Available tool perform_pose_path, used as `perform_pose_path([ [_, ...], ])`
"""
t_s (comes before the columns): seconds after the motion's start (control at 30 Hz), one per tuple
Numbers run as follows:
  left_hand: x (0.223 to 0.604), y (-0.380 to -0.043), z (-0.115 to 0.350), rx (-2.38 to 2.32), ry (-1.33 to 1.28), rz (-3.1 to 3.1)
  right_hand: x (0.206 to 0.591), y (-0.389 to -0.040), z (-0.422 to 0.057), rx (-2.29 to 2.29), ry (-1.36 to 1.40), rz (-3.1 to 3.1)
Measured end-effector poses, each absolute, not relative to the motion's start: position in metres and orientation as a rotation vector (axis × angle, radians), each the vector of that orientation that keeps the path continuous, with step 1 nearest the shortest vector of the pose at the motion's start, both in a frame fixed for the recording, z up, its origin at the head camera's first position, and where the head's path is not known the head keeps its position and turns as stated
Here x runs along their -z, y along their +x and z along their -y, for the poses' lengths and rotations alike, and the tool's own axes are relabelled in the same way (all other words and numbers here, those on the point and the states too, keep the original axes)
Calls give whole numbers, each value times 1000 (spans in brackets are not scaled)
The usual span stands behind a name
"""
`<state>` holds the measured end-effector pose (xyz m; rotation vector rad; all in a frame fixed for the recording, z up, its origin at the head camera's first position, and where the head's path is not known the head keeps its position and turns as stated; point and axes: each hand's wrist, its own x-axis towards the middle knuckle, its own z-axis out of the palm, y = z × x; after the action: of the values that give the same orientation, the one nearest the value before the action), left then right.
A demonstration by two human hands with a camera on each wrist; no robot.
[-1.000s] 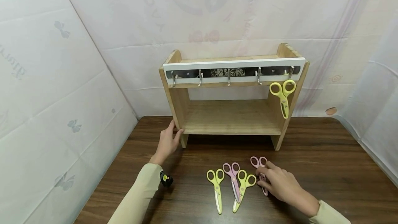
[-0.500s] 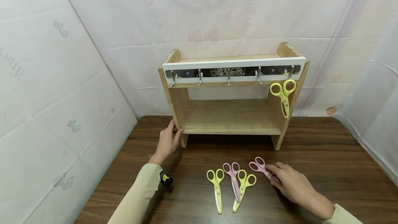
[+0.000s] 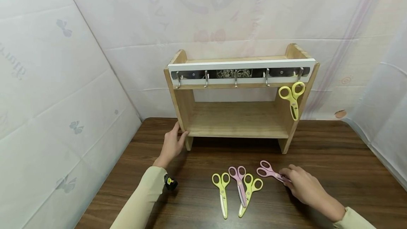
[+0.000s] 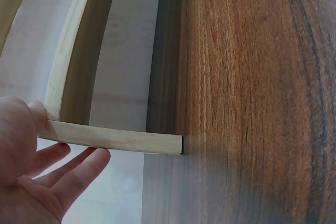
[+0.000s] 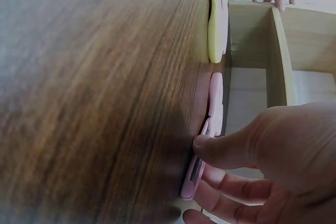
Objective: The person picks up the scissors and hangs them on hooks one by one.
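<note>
The pink scissors (image 3: pixel 268 170) were at the worktop (image 3: pixel 343 162), handles pointing away from the right hand (image 3: pixel 305 185), whose thumb and fingers pinched the blade end. To their left, a second pink pair (image 3: pixel 239 185) lay across one yellow pair (image 3: pixel 252 189), with another yellow pair (image 3: pixel 221 193) just beside. Behind, the left hand (image 3: pixel 170 147) gripped the side of the wooden shelf (image 3: pixel 238 116), where yellow scissors (image 3: pixel 294 103) hung from the rightmost hook (image 3: pixel 300 72).

Brown wood-grain tabletop (image 3: pixel 346 154), pale cloth walls (image 3: pixel 136 13) — faint bows (image 3: pixel 64 28); orange print (image 3: pixel 340 113)
</note>
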<state>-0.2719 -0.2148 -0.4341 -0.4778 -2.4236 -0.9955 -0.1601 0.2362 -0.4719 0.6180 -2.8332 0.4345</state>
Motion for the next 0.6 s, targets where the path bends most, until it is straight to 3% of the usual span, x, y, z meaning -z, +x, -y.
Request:
perform_pose_path([
  [0.6, 435, -272, 215, 1009, -466, 2426, 469, -160, -237, -481, 555, 2843],
])
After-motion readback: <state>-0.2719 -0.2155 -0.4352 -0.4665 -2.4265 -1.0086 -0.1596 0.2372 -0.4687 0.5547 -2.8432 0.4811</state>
